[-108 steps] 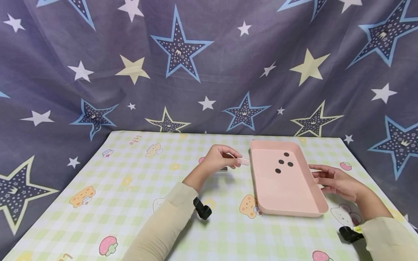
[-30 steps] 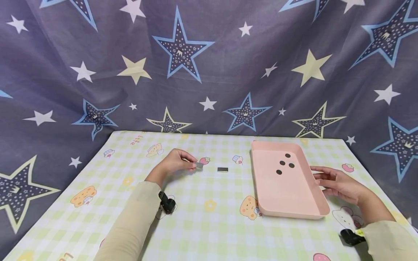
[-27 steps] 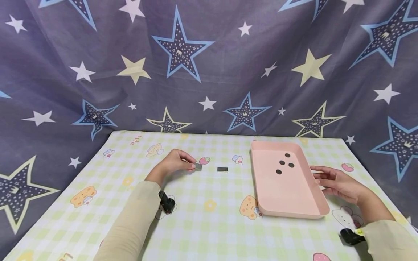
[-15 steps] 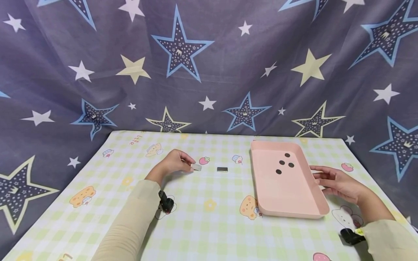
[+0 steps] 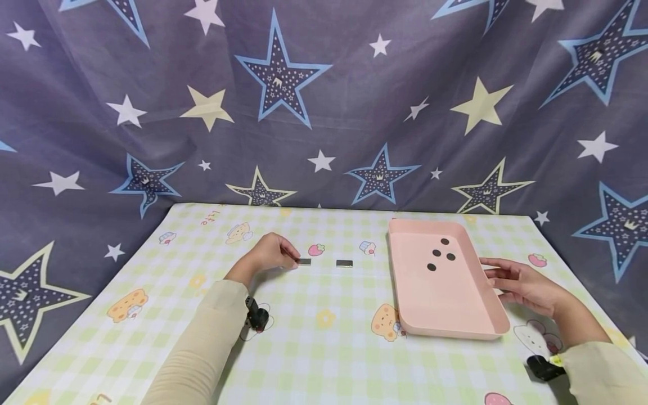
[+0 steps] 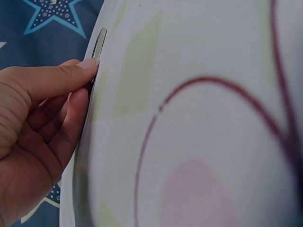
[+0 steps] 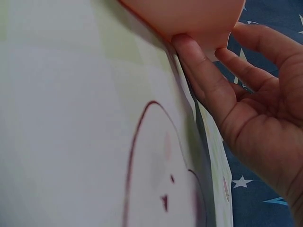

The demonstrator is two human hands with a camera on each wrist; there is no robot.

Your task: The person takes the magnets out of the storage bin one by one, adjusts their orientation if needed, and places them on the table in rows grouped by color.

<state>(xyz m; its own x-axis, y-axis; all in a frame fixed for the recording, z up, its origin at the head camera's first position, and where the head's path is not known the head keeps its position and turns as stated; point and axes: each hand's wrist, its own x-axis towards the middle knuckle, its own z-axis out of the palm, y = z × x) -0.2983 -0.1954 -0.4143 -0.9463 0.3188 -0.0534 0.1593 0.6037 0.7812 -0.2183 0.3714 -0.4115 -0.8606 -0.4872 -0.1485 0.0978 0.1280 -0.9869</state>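
My left hand (image 5: 270, 253) pinches one end of a small, thin, flat rectangular piece (image 5: 304, 262), dark and shiny on top, lying on the tablecloth. In the left wrist view the thumb rests on the end of this metallic-looking strip (image 6: 100, 43), and the other fingers curl under the thumb. To its right lies a second similar dark rectangle (image 5: 345, 263), apart from both hands. On the right stands a shallow pink tray (image 5: 448, 298). My right hand (image 5: 523, 284) has its fingertips at the tray's right outer wall, fingers loosely extended, thumb touching the pink side (image 7: 203, 19).
Several black round spots (image 5: 441, 253) show inside the tray toward its far end. A checked tablecloth (image 5: 314, 360) with printed cartoons covers the table. A dark star-patterned curtain (image 5: 324, 112) hangs behind it. Each wrist wears a small black camera (image 5: 258, 316).
My left hand has carried its piece leftward from near the tray's left edge. Over the last second it has tipped the piece flat onto the cloth. The right hand and tray stay put.
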